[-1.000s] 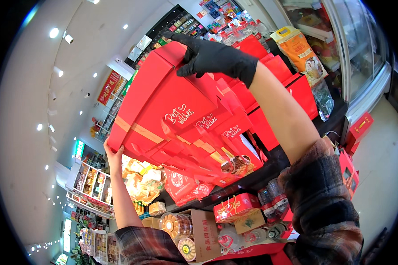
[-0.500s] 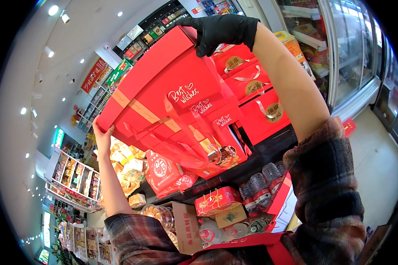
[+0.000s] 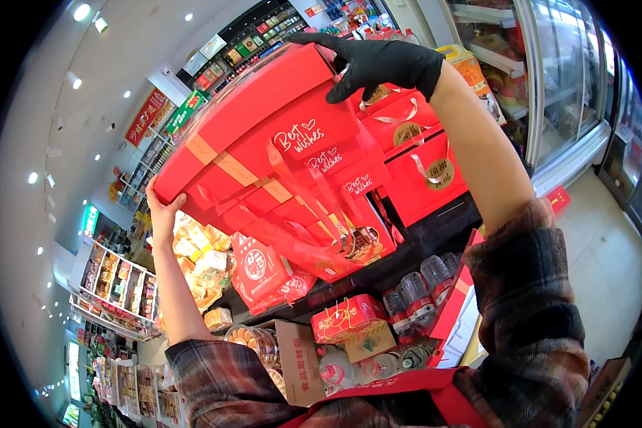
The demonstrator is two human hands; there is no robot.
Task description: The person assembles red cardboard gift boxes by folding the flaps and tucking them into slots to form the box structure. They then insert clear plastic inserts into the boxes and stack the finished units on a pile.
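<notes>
A large red gift box (image 3: 253, 135) with a pale orange ribbon band and white script lettering tops a stack of similar red boxes. My left hand (image 3: 165, 210), bare, clasps its left corner, thumb on the front face. On the opposite upper corner, my right hand (image 3: 385, 68) in a black glove grips the edge, fingers over the side. Part of the box's patterned top shows along the far edge. Red ribbon handles (image 3: 292, 185) hang down the front of the stack. The undersides of the fingers are partly hidden.
Red bags with gold seals (image 3: 435, 175) stand right of the stack. Below are a red package (image 3: 260, 267), clear bottles (image 3: 417, 292) and an open brown carton (image 3: 299, 360). Wrapped snacks (image 3: 207, 264) lie to the left; a glass-door cabinet (image 3: 567, 78) stands at right.
The top box has tipped slightly, showing more of its top surface. My right hand has moved a little to the right and down; my left hand keeps hold of its corner.
</notes>
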